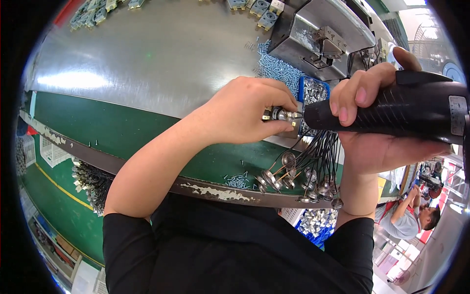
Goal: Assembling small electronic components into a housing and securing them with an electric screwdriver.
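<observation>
My left hand point(249, 110) is closed, thumb and fingers pinching a small metal part with brass tabs point(281, 114) at the table's edge. A black electric screwdriver point(406, 105) lies sideways in my right hand point(364, 105), fingers wrapped over its body. Its narrow front end points left at the small metal part, close to my left fingertips; whether the tip touches is hidden. Just below the screwdriver's front hangs a bundle of black wires point(325, 142), ending in several round metal discs point(289, 159) over the green mat point(215, 157).
Beyond my hands are a blue bin of metal clips point(316, 90), a pile of silver screws point(279, 66) and a bent metal fixture point(313, 44). Several square parts point(267, 18) lie at the back. Loose screws point(237, 180) sit near the front edge. Another person point(409, 215) works at right.
</observation>
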Available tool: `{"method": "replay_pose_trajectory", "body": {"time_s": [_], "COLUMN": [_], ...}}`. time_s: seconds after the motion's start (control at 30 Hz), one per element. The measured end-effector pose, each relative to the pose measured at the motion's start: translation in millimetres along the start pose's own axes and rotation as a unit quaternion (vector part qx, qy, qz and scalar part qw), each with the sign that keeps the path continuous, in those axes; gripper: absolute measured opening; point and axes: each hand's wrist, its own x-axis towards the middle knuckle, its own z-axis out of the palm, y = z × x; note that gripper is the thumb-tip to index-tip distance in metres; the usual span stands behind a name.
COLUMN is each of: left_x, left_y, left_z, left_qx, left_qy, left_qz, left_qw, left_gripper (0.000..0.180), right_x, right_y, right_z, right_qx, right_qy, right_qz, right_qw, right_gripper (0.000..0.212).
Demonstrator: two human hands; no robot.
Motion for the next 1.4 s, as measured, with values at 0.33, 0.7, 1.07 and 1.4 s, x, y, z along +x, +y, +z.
{"method": "replay_pose_trajectory", "body": {"time_s": [0.33, 0.7, 1.07, 1.4], "left_x": [0, 1, -2, 5], "left_y": [0, -1, 2, 6], "left_z": [2, 3, 1, 2], "left_qx": [0.013, 0.031, 0.010, 0.018], "left_qy": [0.018, 0.020, 0.014, -0.001], "left_qz": [0.023, 0.021, 0.020, 0.024], "left_qw": [0.999, 0.999, 1.000, 1.000], "left_gripper": [0.026, 0.028, 0.025, 0.031], "right_x": [-12, -4, 1, 39], "right_y": [3, 11, -2, -33], "right_z": [-9, -19, -20, -56], "right_qx": [0.012, 0.012, 0.037, -0.081], "right_qy": [-0.103, -0.197, -0.150, -0.027], "right_qz": [-0.075, -0.098, -0.058, -0.103], "right_qw": [0.992, 0.975, 0.986, 0.991], "right_gripper": [0.114, 0.109, 0.119, 0.121]}}
